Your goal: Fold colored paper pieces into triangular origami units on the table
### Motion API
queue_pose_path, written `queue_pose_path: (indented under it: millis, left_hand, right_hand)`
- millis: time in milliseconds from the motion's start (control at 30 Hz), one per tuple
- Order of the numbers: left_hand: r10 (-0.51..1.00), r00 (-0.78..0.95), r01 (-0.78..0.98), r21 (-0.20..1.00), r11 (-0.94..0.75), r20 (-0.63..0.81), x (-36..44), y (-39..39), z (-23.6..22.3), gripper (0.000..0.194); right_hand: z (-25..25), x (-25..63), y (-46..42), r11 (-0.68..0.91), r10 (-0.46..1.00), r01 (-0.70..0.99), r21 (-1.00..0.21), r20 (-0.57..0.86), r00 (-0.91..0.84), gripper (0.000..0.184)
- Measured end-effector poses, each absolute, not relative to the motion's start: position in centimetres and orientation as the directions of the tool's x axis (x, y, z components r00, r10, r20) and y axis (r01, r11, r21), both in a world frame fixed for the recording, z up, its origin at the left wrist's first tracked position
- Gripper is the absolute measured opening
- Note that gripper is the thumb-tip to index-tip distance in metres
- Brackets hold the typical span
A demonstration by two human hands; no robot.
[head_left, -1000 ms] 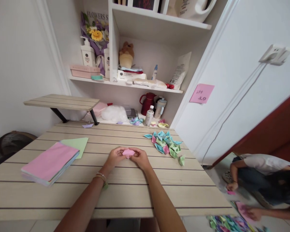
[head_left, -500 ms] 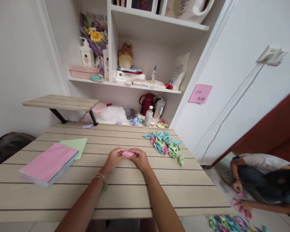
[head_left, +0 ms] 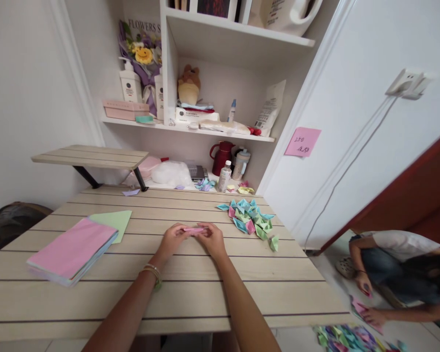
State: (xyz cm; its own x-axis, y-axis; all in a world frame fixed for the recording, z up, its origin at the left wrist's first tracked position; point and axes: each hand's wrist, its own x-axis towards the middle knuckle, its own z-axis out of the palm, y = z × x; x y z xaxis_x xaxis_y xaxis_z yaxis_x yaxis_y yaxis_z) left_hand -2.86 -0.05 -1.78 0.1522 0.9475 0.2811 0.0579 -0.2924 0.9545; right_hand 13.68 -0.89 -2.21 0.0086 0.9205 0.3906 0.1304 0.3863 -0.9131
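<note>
A small folded piece of pink paper [head_left: 193, 230] is held between my two hands above the middle of the wooden table. My left hand [head_left: 173, 239] pinches its left end, and my right hand [head_left: 210, 238] grips the right end, both with curled fingers. The paper is seen nearly edge-on, and the fingers hide its ends. To the right lies a cluster of folded paper boats [head_left: 247, 215] in blue, green and pink. A stack of pink-topped paper sheets [head_left: 73, 247] rests on the left, with a green sheet [head_left: 119, 222] partly under it.
A small raised shelf [head_left: 91, 157] stands at the table's back left. Behind the table are a clear bottle [head_left: 225, 176] and a red jug [head_left: 222, 157]. At the lower right, a person [head_left: 403, 274] crouches, handling pink paper beside a pile of folded papers [head_left: 346, 338].
The pink paper has tipped from showing its face to nearly edge-on between my fingers. My hands stay in about the same place. The crouching person's hands have shifted slightly.
</note>
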Motion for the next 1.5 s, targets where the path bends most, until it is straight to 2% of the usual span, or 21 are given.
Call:
queue_pose_path:
  millis: [100,300,467,600,733,800,933,1033,1100,1167,1333,1500]
  left_hand:
    - [0.967,0.110,-0.002,0.973,-0.230,0.228,-2.8,-0.2,-1.5,0.029]
    - [0.973,0.120,-0.048,0.980,-0.192,0.196,-2.7,-0.2,-1.5,0.029]
    - [0.974,0.140,-0.068,0.983,-0.169,0.177,-2.7,-0.2,-1.8,0.036]
    - [0.978,0.114,-0.043,0.984,-0.173,0.176,-2.6,-0.2,-1.9,0.043]
    - [0.973,0.042,-0.045,0.973,-0.227,0.229,-2.6,-0.2,-2.0,0.055]
    - [0.967,0.013,-0.021,0.967,-0.256,0.256,-2.7,-0.2,-1.9,0.050]
    - [0.962,0.049,0.018,0.962,-0.272,0.270,-2.6,-0.4,-1.7,0.024]
    - [0.963,0.063,-0.011,0.965,-0.263,0.263,-2.6,-0.3,-1.7,0.024]
    - [0.966,0.047,-0.044,0.967,-0.250,0.252,-2.6,-0.3,-1.7,0.029]
    - [0.973,0.021,-0.073,0.971,-0.227,0.229,-2.6,-0.2,-1.7,0.036]
    - [0.987,0.026,-0.108,0.982,-0.157,0.161,-2.7,-0.2,-1.4,0.049]
    - [0.985,0.017,-0.097,0.980,-0.171,0.173,-2.5,-0.3,-1.1,0.059]
  right_hand:
    - [-2.4,13.7,-0.6,0.354,0.934,0.063,-0.933,0.356,0.024,0.035]
    - [-2.3,13.7,-0.7,0.373,0.927,0.060,-0.926,0.374,0.003,0.029]
    - [-2.5,13.4,-0.7,0.314,0.949,-0.120,-0.942,0.314,0.015,0.056]
    - [-2.7,13.0,-0.9,0.240,0.966,-0.172,-0.956,0.252,-0.056,0.073]
    - [-2.5,12.6,-1.1,0.251,0.956,-0.226,-0.941,0.277,-0.092,0.086]
    - [-2.4,12.6,-1.2,0.281,0.951,-0.201,-0.939,0.300,-0.070,0.082]
    - [-2.4,12.9,-1.1,0.321,0.942,-0.046,-0.946,0.324,-0.091,0.057]
    - [-2.6,13.1,-1.0,0.339,0.939,0.078,-0.937,0.332,-0.091,0.042]
    - [-2.8,13.1,-0.8,0.330,0.944,0.120,-0.936,0.323,-0.072,0.038]
    - [-2.9,13.0,-0.8,0.303,0.953,0.097,-0.948,0.298,-0.061,0.040]
    - [-2.8,12.8,-0.8,0.232,0.971,-0.130,-0.964,0.237,-0.021,0.054]
    - [-2.5,12.9,-0.8,0.227,0.973,-0.265,-0.937,0.231,0.014,0.057]
